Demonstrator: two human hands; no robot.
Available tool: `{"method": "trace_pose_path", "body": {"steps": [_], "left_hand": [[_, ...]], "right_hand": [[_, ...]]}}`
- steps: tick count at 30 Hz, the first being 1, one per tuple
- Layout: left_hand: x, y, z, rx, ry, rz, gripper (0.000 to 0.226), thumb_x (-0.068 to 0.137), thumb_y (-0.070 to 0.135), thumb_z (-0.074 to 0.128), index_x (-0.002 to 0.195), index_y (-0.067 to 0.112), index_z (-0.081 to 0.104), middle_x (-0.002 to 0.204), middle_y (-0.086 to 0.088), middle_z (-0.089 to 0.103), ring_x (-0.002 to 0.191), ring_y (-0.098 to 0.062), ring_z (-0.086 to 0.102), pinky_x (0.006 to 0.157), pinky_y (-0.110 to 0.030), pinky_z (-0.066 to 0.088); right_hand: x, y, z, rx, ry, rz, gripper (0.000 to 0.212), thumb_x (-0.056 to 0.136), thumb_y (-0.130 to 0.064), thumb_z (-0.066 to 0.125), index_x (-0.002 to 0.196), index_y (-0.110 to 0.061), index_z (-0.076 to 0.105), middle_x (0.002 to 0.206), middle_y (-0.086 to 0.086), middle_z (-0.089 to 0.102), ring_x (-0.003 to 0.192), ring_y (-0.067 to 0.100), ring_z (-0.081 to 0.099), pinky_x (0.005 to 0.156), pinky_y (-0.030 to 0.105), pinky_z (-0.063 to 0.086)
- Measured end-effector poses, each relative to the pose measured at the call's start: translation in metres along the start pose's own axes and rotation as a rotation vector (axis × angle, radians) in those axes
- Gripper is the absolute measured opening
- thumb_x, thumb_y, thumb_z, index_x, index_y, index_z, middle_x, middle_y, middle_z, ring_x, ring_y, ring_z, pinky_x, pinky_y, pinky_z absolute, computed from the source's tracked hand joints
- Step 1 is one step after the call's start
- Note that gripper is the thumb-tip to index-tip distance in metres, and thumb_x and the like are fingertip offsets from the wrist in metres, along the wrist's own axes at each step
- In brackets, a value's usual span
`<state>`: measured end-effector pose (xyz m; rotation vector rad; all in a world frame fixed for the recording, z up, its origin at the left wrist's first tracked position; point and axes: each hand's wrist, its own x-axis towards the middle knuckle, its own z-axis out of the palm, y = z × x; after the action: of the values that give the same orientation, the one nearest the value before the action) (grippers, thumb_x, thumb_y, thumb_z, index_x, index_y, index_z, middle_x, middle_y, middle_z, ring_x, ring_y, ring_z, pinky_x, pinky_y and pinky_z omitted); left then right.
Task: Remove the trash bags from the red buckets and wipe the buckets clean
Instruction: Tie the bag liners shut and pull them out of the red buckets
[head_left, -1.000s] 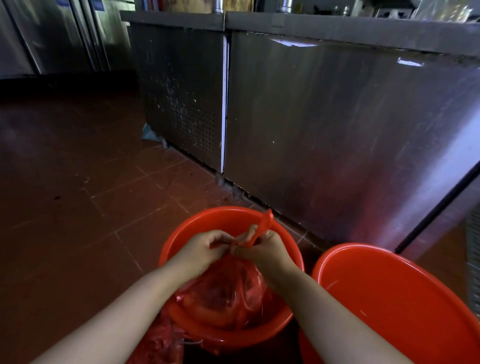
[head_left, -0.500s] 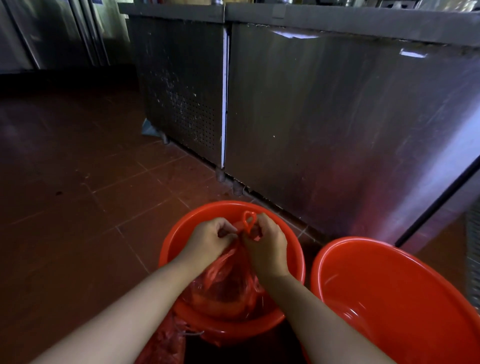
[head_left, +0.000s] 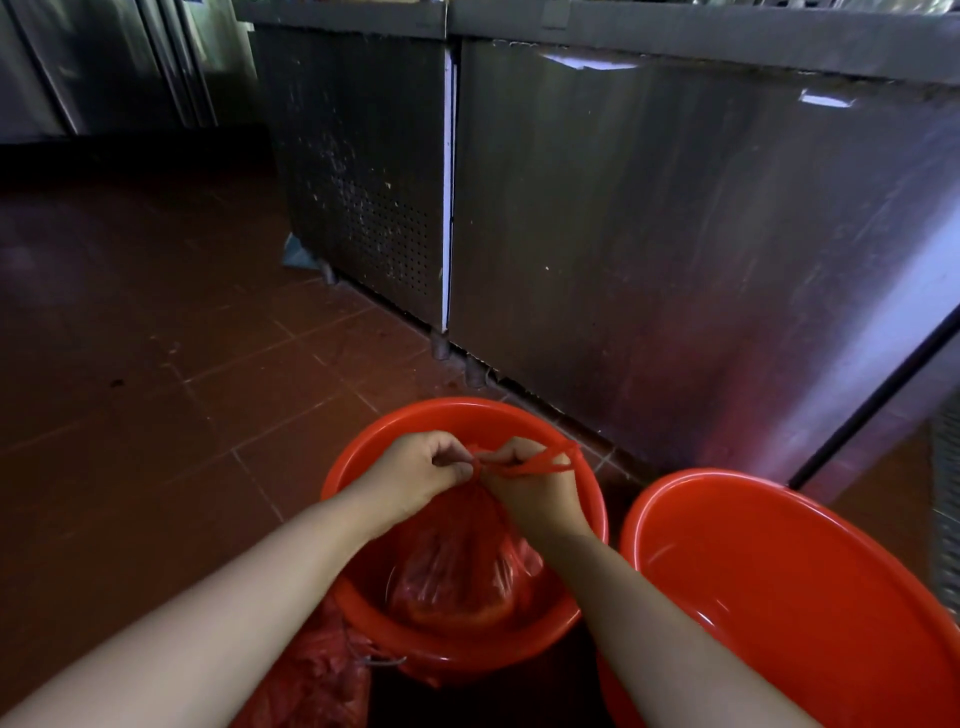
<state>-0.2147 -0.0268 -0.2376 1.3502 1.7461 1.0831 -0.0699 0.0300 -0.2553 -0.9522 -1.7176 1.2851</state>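
Note:
Two red buckets stand on the tiled floor. In the left bucket (head_left: 363, 457) hangs a filled red trash bag (head_left: 457, 571), gathered at its neck. My left hand (head_left: 415, 473) pinches the neck from the left. My right hand (head_left: 530, 488) grips the bag's twisted handle strips (head_left: 545, 464), which stretch out to the right over the knuckles. The right bucket (head_left: 779, 597) holds no bag, and its inside looks wet and shiny.
A stainless steel counter cabinet (head_left: 649, 234) runs close behind the buckets. Another crumpled red plastic bag (head_left: 311, 680) lies on the floor under my left forearm. Red-brown floor tiles (head_left: 156, 389) stretch out to the left.
The handle strips went from pointing up, to a small loop between my hands, to being pulled out to the right. Both hands stayed at the bag's neck.

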Motion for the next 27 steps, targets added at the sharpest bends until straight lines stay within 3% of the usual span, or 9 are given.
{"method": "trace_pose_path", "body": {"steps": [3, 6, 10, 13, 16, 21, 24, 27], "left_hand": [[0.004, 0.003, -0.001, 0.232, 0.081, 0.156, 0.029, 0.083, 0.006, 0.067, 0.07, 0.03, 0.057, 0.068, 0.015, 0.055, 0.062, 0.006, 0.053, 0.059, -0.009, 0.036], [0.006, 0.016, -0.009, 0.376, 0.221, 0.398, 0.009, 0.081, 0.018, 0.06, 0.073, 0.019, 0.058, 0.073, 0.013, 0.053, 0.074, -0.003, 0.049, 0.069, -0.022, 0.037], [0.0, 0.039, -0.036, 0.681, 0.361, 0.671, 0.015, 0.083, 0.027, 0.048, 0.079, 0.016, 0.057, 0.08, 0.006, 0.054, 0.082, -0.01, 0.045, 0.067, -0.026, 0.039], [-0.009, 0.023, -0.051, 0.973, 0.304, 0.725, 0.003, 0.077, 0.013, 0.054, 0.078, 0.015, 0.056, 0.075, 0.002, 0.051, 0.076, -0.013, 0.043, 0.042, -0.03, 0.044], [-0.015, -0.014, -0.048, 1.129, 0.173, 0.718, 0.011, 0.07, 0.012, 0.045, 0.073, 0.018, 0.054, 0.07, 0.002, 0.049, 0.072, -0.014, 0.045, 0.039, -0.028, 0.042], [-0.02, -0.043, -0.026, 1.076, 0.127, 0.621, 0.018, 0.072, 0.021, 0.037, 0.073, 0.021, 0.055, 0.07, 0.006, 0.052, 0.066, -0.015, 0.058, 0.043, -0.025, 0.044], [-0.018, -0.044, -0.016, 0.83, 0.168, 0.483, 0.019, 0.082, 0.028, 0.037, 0.08, 0.021, 0.054, 0.081, 0.007, 0.055, 0.073, -0.013, 0.058, 0.058, -0.026, 0.046], [-0.016, -0.045, -0.009, 0.533, 0.204, 0.298, 0.009, 0.084, 0.024, 0.043, 0.08, 0.026, 0.051, 0.083, 0.012, 0.052, 0.08, -0.011, 0.054, 0.072, -0.029, 0.042]], "right_hand": [[0.008, -0.01, -0.008, 0.0, -0.097, 0.022, 0.018, 0.075, 0.003, 0.072, 0.068, -0.013, 0.067, 0.061, -0.005, 0.064, 0.052, 0.001, 0.056, 0.052, 0.02, 0.044], [0.018, -0.032, -0.014, 0.061, -0.101, 0.01, 0.017, 0.079, 0.003, 0.069, 0.067, -0.009, 0.064, 0.054, -0.004, 0.06, 0.048, 0.004, 0.052, 0.049, 0.018, 0.043], [0.025, -0.069, -0.027, 0.111, -0.133, -0.078, 0.012, 0.083, 0.001, 0.065, 0.071, -0.004, 0.063, 0.053, 0.004, 0.057, 0.045, 0.009, 0.05, 0.045, 0.019, 0.04], [0.022, -0.06, -0.036, 0.026, -0.105, -0.046, 0.015, 0.079, 0.004, 0.066, 0.068, -0.006, 0.065, 0.054, 0.003, 0.057, 0.046, 0.008, 0.05, 0.044, 0.02, 0.039], [0.012, -0.029, -0.032, -0.034, -0.101, 0.074, 0.024, 0.079, 0.003, 0.068, 0.062, -0.013, 0.063, 0.049, 0.0, 0.056, 0.041, 0.007, 0.048, 0.042, 0.02, 0.04], [0.004, 0.002, -0.025, -0.04, -0.09, 0.21, 0.015, 0.083, -0.002, 0.067, 0.071, -0.013, 0.068, 0.052, -0.002, 0.061, 0.047, 0.007, 0.056, 0.05, 0.02, 0.045], [0.006, 0.002, -0.025, -0.003, -0.082, 0.215, 0.015, 0.086, -0.005, 0.064, 0.074, -0.014, 0.069, 0.056, -0.002, 0.063, 0.049, 0.007, 0.057, 0.053, 0.021, 0.046], [0.008, -0.002, -0.03, 0.107, 0.027, 0.24, 0.01, 0.087, -0.012, 0.064, 0.082, -0.01, 0.072, 0.059, 0.003, 0.06, 0.05, 0.009, 0.053, 0.052, 0.022, 0.044]]}}
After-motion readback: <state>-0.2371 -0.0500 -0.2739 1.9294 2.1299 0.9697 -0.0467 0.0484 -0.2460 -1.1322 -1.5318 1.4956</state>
